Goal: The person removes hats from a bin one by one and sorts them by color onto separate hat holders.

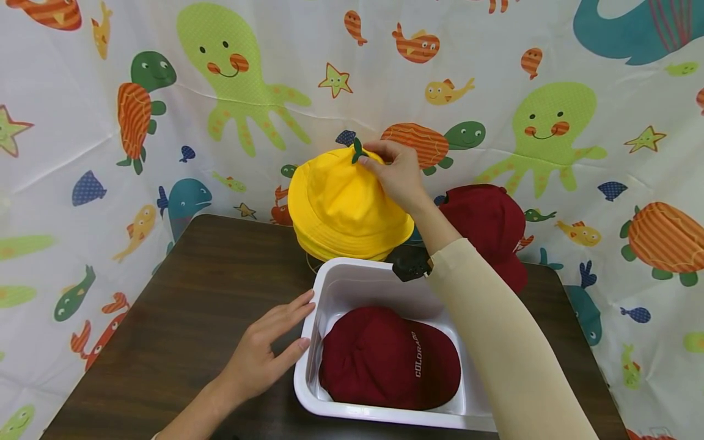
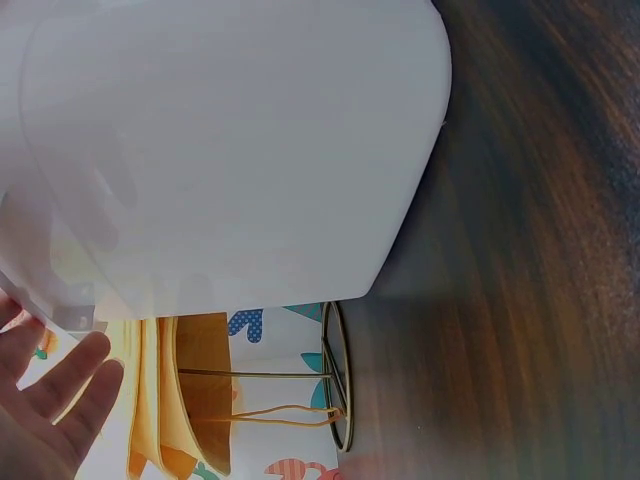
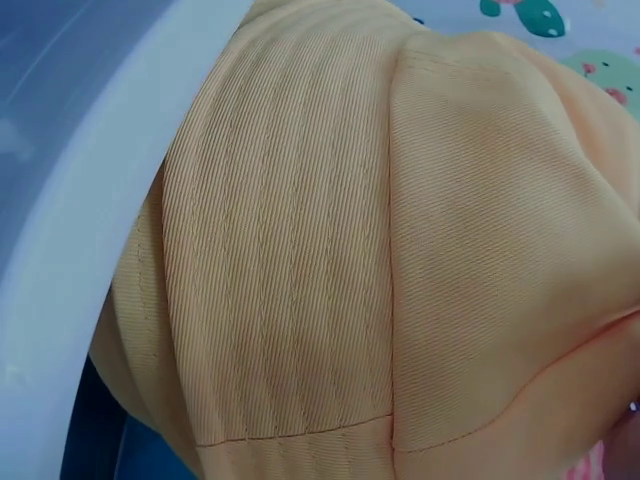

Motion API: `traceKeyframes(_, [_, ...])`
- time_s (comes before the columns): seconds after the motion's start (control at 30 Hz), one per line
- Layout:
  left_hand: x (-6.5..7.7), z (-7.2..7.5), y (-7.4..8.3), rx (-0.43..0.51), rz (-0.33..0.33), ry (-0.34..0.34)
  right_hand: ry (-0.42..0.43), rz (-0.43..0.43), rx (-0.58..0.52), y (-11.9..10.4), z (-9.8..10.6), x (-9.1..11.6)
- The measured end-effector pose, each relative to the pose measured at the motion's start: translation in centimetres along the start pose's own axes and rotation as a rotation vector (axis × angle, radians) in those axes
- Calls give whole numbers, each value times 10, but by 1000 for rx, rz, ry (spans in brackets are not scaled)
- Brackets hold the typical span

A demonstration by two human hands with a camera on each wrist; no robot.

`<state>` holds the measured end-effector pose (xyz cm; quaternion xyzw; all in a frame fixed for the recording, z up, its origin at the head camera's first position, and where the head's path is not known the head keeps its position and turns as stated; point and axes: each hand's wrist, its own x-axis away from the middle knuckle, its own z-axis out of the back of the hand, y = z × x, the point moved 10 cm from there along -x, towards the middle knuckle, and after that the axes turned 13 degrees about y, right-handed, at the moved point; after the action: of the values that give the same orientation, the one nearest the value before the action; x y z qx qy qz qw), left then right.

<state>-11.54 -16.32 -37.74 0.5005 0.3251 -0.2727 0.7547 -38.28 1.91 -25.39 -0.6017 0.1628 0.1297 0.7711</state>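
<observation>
My right hand point(image 1: 396, 174) pinches the crown top of a yellow bucket hat point(image 1: 343, 205), beside its green leaf-shaped tip point(image 1: 357, 151). In the left wrist view, layered yellow brims point(image 2: 165, 400) sit above a thin gold wire stand point(image 2: 338, 375). The right wrist view is mostly filled by the yellow hat's stitched brim point(image 3: 290, 240). My left hand point(image 1: 261, 348) rests its extended fingertips on the left rim of a white plastic bin point(image 1: 308, 373). Inside that bin lies a dark red cap point(image 1: 368, 360) with COLORADO lettering, its bill to the right.
Another dark red cap point(image 1: 486, 223) is behind the bin at the right, partly hidden by my right arm. The dark wooden table point(image 1: 231, 269) is backed by a curtain point(image 1: 308, 36) printed with sea animals. A black wrist camera point(image 1: 411, 264) overhangs the bin's back rim.
</observation>
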Motion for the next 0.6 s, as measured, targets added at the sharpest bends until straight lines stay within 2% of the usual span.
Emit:
traceKeyframes(0.3, [0, 0, 1, 7, -2, 1, 20, 35, 7, -17, 15, 1])
traceKeyframes(0.6, [-2, -1, 3, 2, 5, -2, 43, 154, 73, -40, 38, -5])
